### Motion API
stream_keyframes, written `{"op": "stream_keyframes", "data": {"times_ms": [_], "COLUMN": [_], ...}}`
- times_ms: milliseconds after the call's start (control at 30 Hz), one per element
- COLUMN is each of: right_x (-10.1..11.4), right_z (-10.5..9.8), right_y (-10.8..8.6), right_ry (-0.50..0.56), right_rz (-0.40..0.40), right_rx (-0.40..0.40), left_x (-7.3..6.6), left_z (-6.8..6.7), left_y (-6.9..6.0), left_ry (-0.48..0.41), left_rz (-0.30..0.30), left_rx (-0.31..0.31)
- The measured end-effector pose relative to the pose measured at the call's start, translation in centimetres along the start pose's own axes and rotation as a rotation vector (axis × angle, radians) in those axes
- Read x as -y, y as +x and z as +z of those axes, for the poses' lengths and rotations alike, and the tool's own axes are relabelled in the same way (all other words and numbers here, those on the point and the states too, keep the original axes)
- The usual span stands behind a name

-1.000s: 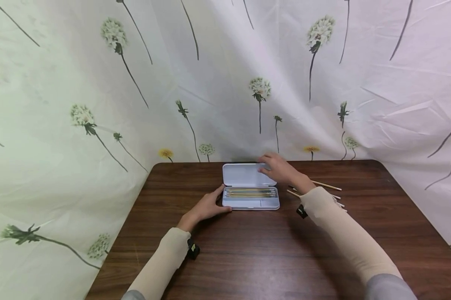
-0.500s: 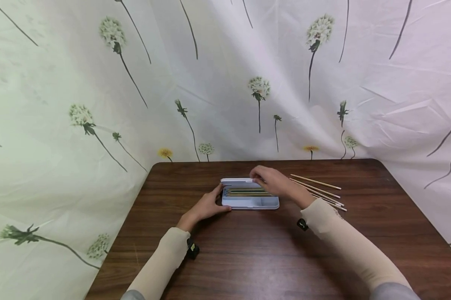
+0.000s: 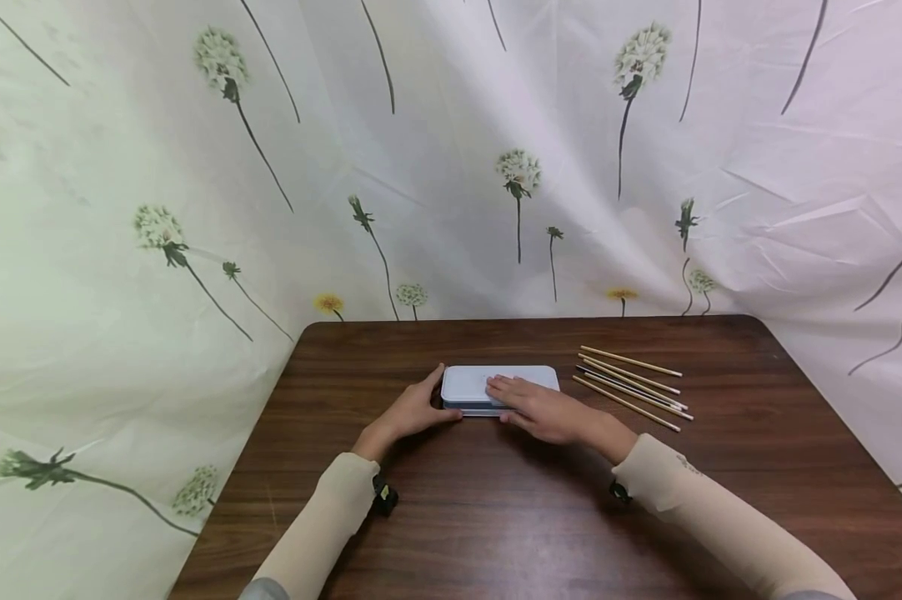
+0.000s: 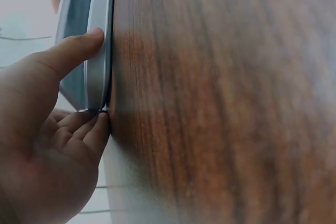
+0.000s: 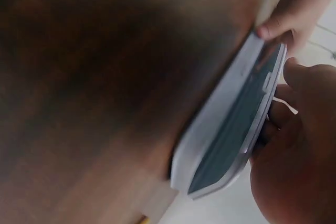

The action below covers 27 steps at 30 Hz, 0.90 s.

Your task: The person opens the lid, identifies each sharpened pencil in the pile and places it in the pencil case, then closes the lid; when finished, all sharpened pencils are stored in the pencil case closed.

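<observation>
A white pencil case (image 3: 466,383) lies on the table with its lid lowered almost onto the base. In the right wrist view a dark gap (image 5: 231,129) shows between the lid's edge and the base. My left hand (image 3: 413,412) holds the case's left end, thumb at the front wall and fingers round the side, as the left wrist view also shows. On top of the lid, right of its middle, my right hand (image 3: 544,410) rests with fingers extended and the thumb near the front edge. The lid hides what lies inside.
Several thin pencil-like sticks (image 3: 631,383), most pale wood with white ends, lie loosely fanned to the right of the case. Behind the brown wooden table (image 3: 496,517) hangs a cloth (image 3: 451,208) printed with dandelions.
The lid has swung forward and down from standing open, covering the sticks inside the case. My right hand moved from the lid's back edge to its top. My left hand stayed put.
</observation>
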State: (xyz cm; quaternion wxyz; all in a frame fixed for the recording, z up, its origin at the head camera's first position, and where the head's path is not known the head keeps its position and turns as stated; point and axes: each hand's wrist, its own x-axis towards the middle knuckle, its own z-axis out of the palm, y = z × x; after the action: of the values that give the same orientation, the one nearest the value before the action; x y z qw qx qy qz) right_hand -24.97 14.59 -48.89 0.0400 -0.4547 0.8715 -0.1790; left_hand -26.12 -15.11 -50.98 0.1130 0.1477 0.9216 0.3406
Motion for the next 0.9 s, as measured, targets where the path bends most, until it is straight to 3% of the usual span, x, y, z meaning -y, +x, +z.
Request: {"op": "stream_keyframes", "data": {"times_ms": [400,900], "right_x": [0.3,0.5], "right_z": [1.7,1.7], "right_y": [-0.7,-0.5], "right_ry": [-0.063,-0.092], "right_rz": [-0.029,-0.02], "right_rx": [0.001,0.037], "left_x": [-0.3,-0.2], "left_z": [-0.1,-0.2], "left_y": [-0.2,-0.1], "left_ry": [0.033,0.054], "left_rz": [0.021,0.016], "left_rx": [-0.01,-0.004]}}
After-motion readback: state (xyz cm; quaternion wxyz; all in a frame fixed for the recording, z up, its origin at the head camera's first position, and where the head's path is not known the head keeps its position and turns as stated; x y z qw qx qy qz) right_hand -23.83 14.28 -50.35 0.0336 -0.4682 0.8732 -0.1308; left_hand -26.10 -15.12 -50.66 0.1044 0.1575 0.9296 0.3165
